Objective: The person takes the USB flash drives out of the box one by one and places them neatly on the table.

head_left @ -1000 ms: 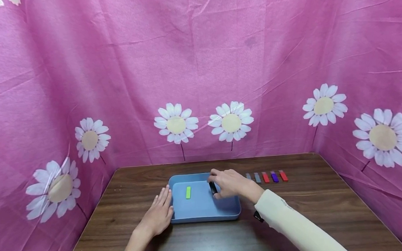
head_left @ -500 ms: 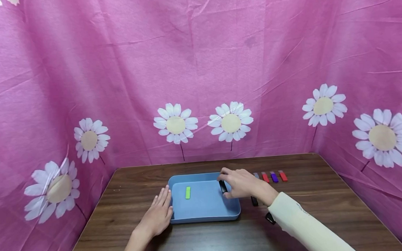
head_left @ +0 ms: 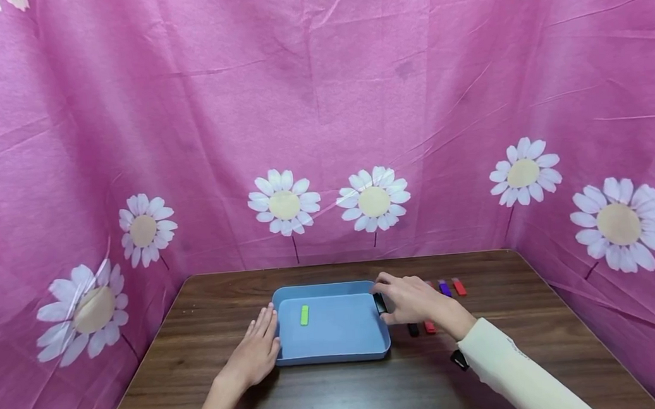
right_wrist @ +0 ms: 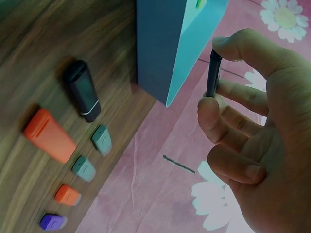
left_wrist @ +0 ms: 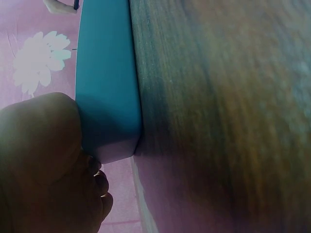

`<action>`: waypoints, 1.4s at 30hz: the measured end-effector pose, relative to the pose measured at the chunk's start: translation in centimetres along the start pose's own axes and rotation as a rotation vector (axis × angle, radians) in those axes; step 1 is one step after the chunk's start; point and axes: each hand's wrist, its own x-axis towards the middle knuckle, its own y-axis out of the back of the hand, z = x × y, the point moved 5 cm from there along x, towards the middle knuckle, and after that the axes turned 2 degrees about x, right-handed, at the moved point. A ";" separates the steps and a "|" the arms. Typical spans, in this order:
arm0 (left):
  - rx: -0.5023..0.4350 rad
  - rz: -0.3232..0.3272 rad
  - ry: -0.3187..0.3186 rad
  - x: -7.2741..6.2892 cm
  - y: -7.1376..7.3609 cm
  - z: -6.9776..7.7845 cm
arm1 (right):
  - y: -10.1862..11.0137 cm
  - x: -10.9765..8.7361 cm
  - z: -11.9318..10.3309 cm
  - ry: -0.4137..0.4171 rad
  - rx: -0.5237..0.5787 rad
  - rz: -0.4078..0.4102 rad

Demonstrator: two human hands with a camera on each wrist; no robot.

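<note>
My right hand [head_left: 416,299] pinches a slim black USB stick [head_left: 380,304] by its two ends between thumb and fingers, over the right rim of the blue tray [head_left: 334,358]. The right wrist view shows the USB stick [right_wrist: 213,74] edge-on, off the table. My left hand [head_left: 252,354] lies with straight fingers along the tray's left wall; in the left wrist view its thumb side touches the tray's wall [left_wrist: 108,73]. Inside the tray lies a lime-green stick [head_left: 304,315], left of the middle.
Right of the tray lie loose sticks: black [right_wrist: 82,91], red [right_wrist: 50,136], grey [right_wrist: 102,140], a second grey [right_wrist: 84,168], small red [right_wrist: 67,194] and purple [right_wrist: 52,222]. Another red stick [head_left: 459,286] lies furthest right. Behind the wooden table [head_left: 341,397] hangs a pink flowered curtain [head_left: 320,103].
My right hand has moved right with the black USB stick, from above the tray's interior to its right rim. My left hand has stayed at the tray's left side.
</note>
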 end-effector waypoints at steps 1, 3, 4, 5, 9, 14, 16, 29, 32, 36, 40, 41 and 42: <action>0.009 -0.007 0.006 0.0 0.1 0.0 | 0.1 -0.2 0.1 0.002 0.000 0.003; 0.015 -0.016 0.015 0.0 0.1 0.1 | 0.2 -0.6 0.4 0.004 0.001 0.012; 0.013 -0.017 0.017 0.0 0.2 0.1 | 0.3 -0.8 0.5 0.004 -0.001 0.017; 0.011 -0.020 0.020 0.0 0.2 0.1 | 0.3 -1.0 0.7 0.002 -0.002 0.021; 0.002 -0.023 0.023 0.0 0.1 0.1 | 0.4 -2.0 1.3 -0.015 0.014 0.023; -0.002 -0.009 0.012 0.0 0.2 0.1 | 0.6 -3.0 2.1 -0.021 0.029 0.050; -0.001 -0.001 0.006 0.0 0.2 0.1 | 0.7 -3.3 2.4 -0.019 0.018 0.067; 0.009 0.036 -0.011 0.1 -0.6 -0.5 | 1.7 -5.4 4.2 -0.091 0.009 0.105; 0.013 0.047 -0.020 0.1 -0.8 -0.6 | 1.8 -5.9 4.8 -0.101 0.012 0.110; -0.025 0.043 -0.025 0.0 -0.7 -0.6 | 1.7 -6.6 5.6 -0.116 -0.002 0.105; -0.045 0.043 -0.025 -0.1 -0.6 -0.5 | 1.5 -7.1 6.3 -0.116 -0.021 0.102; -0.026 0.047 -0.023 -0.1 -0.6 -0.5 | 1.5 -7.2 6.4 -0.118 -0.024 0.100; -0.016 0.051 -0.023 0.0 -0.6 -0.5 | 1.5 -7.3 6.5 -0.120 -0.024 0.099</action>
